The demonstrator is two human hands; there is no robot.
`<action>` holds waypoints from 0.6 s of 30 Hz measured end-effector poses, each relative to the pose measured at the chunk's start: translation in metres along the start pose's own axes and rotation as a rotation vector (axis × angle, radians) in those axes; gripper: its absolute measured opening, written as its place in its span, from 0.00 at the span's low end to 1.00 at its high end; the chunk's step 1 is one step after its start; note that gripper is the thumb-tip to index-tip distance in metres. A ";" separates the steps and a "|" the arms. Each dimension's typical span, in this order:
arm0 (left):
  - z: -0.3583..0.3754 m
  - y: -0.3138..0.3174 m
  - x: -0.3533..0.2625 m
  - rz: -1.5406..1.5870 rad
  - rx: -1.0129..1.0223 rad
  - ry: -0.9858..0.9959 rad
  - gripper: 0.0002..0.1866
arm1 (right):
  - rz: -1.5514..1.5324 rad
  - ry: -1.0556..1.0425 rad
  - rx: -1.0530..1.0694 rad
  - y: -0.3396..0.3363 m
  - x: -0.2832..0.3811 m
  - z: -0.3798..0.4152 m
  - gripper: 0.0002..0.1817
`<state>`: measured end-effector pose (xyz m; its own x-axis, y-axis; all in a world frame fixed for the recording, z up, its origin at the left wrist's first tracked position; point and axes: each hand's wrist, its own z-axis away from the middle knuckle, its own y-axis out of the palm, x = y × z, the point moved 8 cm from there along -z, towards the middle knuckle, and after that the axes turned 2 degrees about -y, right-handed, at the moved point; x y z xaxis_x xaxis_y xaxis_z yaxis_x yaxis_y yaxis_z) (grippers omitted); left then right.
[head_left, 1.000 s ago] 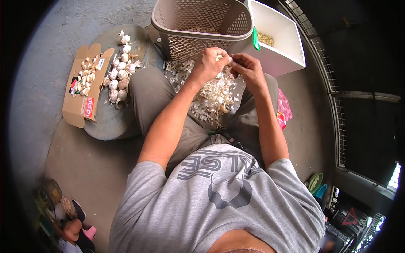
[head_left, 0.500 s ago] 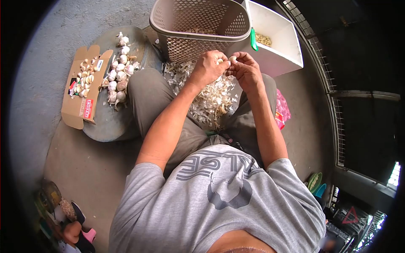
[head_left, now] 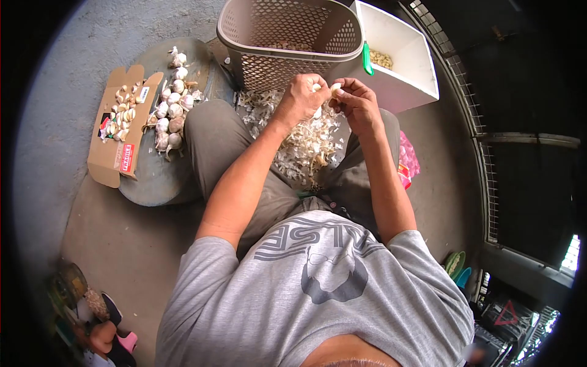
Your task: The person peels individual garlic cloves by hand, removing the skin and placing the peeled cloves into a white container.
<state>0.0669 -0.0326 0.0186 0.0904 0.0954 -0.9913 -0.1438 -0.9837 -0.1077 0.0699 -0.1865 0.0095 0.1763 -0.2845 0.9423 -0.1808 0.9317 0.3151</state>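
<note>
**Garlic Clove (head_left: 335, 88) Pinched Above a Heap of Papery Skins (head_left: 309, 147)**

Seen from the head camera, the pale garlic clove sits inside the grip of the right hand (head_left: 358, 107), caught between thumb and forefinger. That grip is narrow, closed down on the clove. Just beside it, the left hand (head_left: 299, 98) is curled, its grip drawn in around a second pale piece (head_left: 316, 87) that shows between the fingers; whether the left fingertips touch the right hand's clove cannot be told. Both hands are above the skins, between the seated person's knees. Ahead stand a brown mesh basket (head_left: 269, 70) and a white box (head_left: 400, 79) with pale cloves (head_left: 381, 59) inside. To the left, whole bulbs (head_left: 175, 111) lie on a round grey stand (head_left: 162, 192), beside unfolded cardboard (head_left: 110, 157) holding loose cloves (head_left: 126, 115).
</note>
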 end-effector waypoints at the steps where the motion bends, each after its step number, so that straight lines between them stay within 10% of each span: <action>1: 0.000 0.000 0.001 0.008 -0.002 -0.003 0.10 | -0.036 0.026 0.008 0.000 -0.003 0.000 0.11; 11: -0.020 -0.010 0.038 0.645 -0.048 -0.145 0.09 | 0.225 0.205 0.359 0.005 -0.005 0.022 0.10; 18: -0.008 0.006 0.021 0.854 0.136 -0.219 0.14 | -0.268 -0.318 -0.304 -0.098 0.069 -0.011 0.14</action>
<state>0.0763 -0.0379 -0.0026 -0.2894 -0.6209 -0.7285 -0.1932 -0.7075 0.6798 0.1103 -0.2948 0.0420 -0.1335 -0.5328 0.8356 0.1281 0.8268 0.5477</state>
